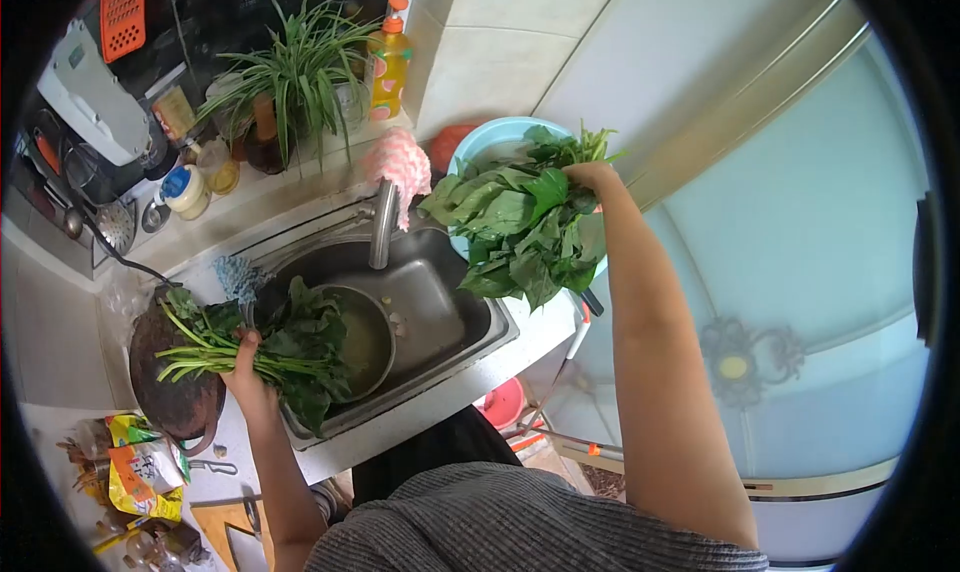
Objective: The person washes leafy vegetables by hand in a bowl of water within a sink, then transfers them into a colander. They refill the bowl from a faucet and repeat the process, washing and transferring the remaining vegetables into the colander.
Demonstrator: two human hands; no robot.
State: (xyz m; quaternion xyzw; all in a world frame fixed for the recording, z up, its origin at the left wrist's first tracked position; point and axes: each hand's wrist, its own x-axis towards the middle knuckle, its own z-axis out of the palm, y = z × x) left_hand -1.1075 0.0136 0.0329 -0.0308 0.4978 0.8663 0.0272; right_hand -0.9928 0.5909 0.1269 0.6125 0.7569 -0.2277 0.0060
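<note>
My left hand [246, 370] is closed round the stems of a bunch of leafy greens [312, 347], whose leaves hang over the left side of the steel sink [440, 272]. A round metal bowl [368, 357] of water sits in the sink, partly behind those leaves. At the right, my right hand [592, 177] grips a larger bunch of leafy greens [515, 212] by its stems. Its leaves droop over a light blue basin [480, 137] beside the sink and hide most of the inside. A faucet [382, 232] with a pink cloth [398, 164] on it stands between the bunches.
A lidded brown pot [165, 372] stands left of the sink, near a knife [245, 542] on a cutting board [215, 522]. Along the sill are a spider plant [300, 67], a yellow pump bottle [390, 67] and several jars. A refrigerator [800, 222] rises at the right.
</note>
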